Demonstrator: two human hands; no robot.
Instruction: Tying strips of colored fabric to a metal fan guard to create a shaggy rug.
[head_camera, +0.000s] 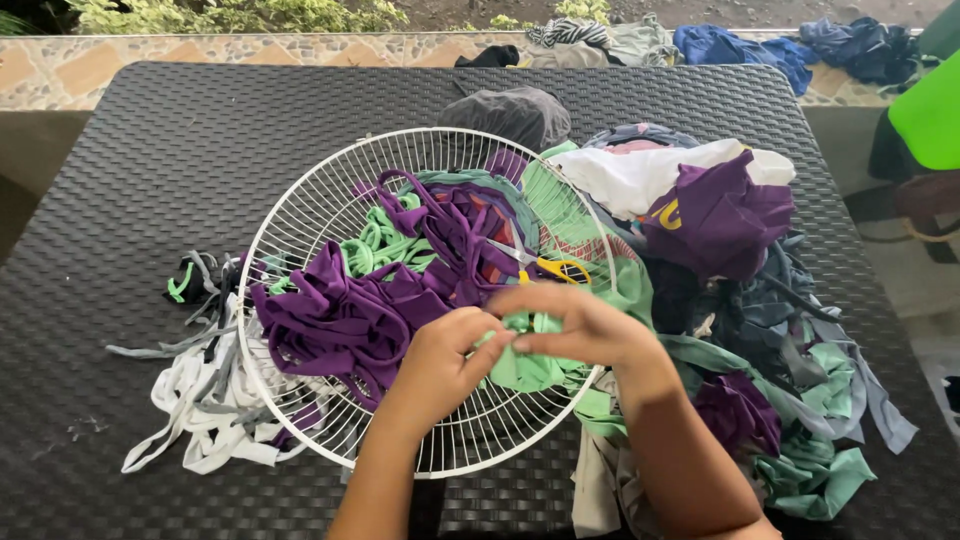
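My left hand (440, 352) and right hand (578, 325) both pinch a green cloth strip (525, 360) tight over the white wire grille (300, 215), beside knotted purple strips (340, 320), with yellow-handled scissors (545, 266) near for reach.

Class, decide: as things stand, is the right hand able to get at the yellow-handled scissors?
Probably yes. The scissors lie uncovered on the cloth just beyond the right hand, with nothing between; but that hand is pinching green fabric with the left hand.
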